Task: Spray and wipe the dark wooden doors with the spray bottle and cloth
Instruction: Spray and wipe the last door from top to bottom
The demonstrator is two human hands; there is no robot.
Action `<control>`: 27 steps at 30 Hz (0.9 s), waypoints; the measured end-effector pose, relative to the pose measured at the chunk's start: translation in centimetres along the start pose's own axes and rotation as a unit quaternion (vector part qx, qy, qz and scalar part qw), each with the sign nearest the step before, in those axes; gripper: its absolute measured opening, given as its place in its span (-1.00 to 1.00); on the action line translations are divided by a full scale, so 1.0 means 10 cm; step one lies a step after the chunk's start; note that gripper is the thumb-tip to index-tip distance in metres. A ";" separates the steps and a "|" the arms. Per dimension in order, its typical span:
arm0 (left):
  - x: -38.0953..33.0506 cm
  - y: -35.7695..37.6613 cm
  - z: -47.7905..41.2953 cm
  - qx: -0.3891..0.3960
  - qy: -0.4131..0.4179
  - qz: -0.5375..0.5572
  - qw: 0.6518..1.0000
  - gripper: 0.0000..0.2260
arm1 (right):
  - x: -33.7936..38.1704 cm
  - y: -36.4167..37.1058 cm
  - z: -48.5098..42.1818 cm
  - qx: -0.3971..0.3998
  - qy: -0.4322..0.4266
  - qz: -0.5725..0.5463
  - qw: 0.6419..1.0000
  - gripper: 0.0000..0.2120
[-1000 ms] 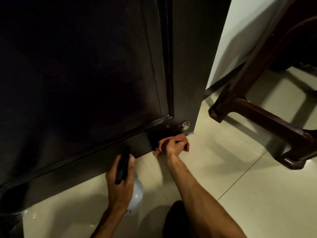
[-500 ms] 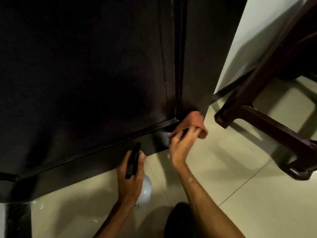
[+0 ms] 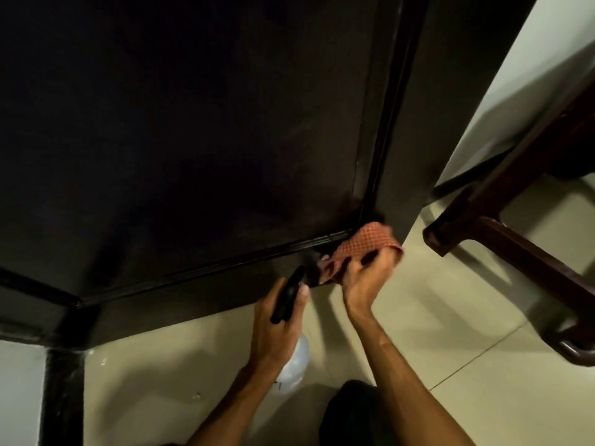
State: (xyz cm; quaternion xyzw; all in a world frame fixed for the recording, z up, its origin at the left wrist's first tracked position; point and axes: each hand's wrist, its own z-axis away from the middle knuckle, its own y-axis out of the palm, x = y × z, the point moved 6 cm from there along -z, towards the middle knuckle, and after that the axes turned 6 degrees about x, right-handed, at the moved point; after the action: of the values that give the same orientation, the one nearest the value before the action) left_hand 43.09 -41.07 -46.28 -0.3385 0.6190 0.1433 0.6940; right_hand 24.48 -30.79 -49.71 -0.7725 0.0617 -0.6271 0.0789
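Cloth [image 3: 370, 241] has moved up from the door's bottom edge to the panel corner.
The right hand [image 3: 367, 280] keeps its grip bunched round the cloth and presses it on the dark door [image 3: 193, 123] where the lower moulding [image 3: 206, 265] meets the upright one. A second ago it was down at floor [image 3: 450, 317] level. The left hand [image 3: 277, 329] has its grip wrapped on the spray bottle [image 3: 294, 365], nozzle toward the door, low and just left of the cloth. I'd say the bottom rail is wiped, and the moulding and panel come next.
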 end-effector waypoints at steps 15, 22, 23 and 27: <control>0.16 -0.46 0.18 -0.088 0.020 -0.008 0.996 -0.67 | 0.21 0.40 0.22 -0.016 0.009 0.049 0.999 -0.34; 0.28 -1.05 0.42 -0.143 0.016 -0.004 0.990 -0.67 | 0.43 1.06 0.98 0.284 -0.176 0.115 0.935 -0.65; 0.29 -1.11 0.45 -0.150 0.016 0.001 0.989 -0.63 | 0.43 1.00 0.90 0.235 -0.140 0.098 0.957 -0.66; 0.31 -1.37 0.56 -0.177 0.024 0.026 0.984 -0.42 | 0.52 0.87 0.84 0.051 0.014 0.029 0.998 -0.45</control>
State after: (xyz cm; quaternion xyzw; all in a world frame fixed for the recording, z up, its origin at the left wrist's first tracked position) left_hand 56.47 -48.16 -45.25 -0.4428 0.6090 0.2608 0.6042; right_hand 33.83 -39.90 -48.19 -0.7564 0.0532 -0.6376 0.1360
